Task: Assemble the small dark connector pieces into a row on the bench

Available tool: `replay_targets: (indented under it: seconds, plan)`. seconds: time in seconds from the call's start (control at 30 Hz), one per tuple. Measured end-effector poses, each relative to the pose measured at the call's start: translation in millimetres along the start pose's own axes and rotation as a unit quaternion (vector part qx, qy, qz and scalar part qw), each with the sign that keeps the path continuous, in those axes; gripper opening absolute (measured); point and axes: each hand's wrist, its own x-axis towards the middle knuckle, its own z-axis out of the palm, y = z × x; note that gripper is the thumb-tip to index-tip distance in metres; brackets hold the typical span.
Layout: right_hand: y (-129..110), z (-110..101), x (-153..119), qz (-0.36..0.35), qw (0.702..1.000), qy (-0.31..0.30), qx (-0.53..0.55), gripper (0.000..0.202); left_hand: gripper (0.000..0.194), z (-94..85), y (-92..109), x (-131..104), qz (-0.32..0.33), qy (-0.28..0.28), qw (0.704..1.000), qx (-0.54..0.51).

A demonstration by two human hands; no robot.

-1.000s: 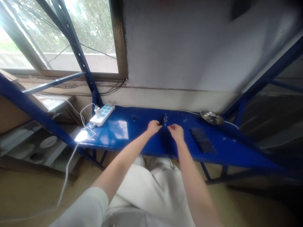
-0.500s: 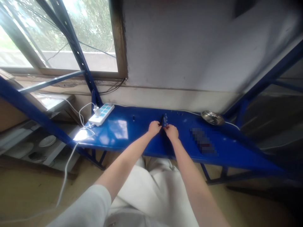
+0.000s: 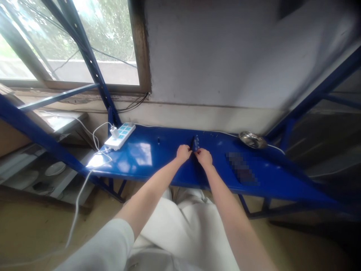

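Note:
Between my two hands, just above the blue tabletop (image 3: 175, 171), is a small dark piece with a knobbly, bluish clear-looking edge (image 3: 196, 142); its kind is too small to tell. My left hand (image 3: 184, 152) pinches it from the left, fingers closed at its dark side. From the right, my right hand (image 3: 203, 156) is closed on its lower end, thumb and fingers together. The fingertips partly cover the piece. A dark shadow falls on the tabletop below it.
A white power strip (image 3: 120, 136) with a plugged-in adapter lies on the left. At the back right sits a shiny metal dish (image 3: 252, 139), near a few tiny bits (image 3: 213, 135). A blurred-out dark object (image 3: 241, 168) lies right of my hands. Blue frame posts (image 3: 96, 71) flank the table.
The view has shifted very slightly. Both hands stay at the same place, closed on the small piece.

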Motion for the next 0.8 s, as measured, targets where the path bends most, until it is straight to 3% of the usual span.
replay_targets:
  seconds: [0.6, 0.7, 0.8]
  plan:
    - [7, -3, 6, -0.021, 1.000, -0.019, -0.008, 0.021, 0.022, 1.0, -1, -5, -0.008, 0.016, 0.998, 0.062]
    - [10, -10, 2, -0.022, 1.000, -0.012, -0.004, 0.024, 0.025, -16.1, -7, -8, 0.018, 0.054, 0.997, 0.060]
    - [10, -23, -4, -0.006, 1.000, 0.007, 0.007, 0.025, 0.026, -50.2, -17, -5, 0.046, 0.109, 0.990, 0.075]
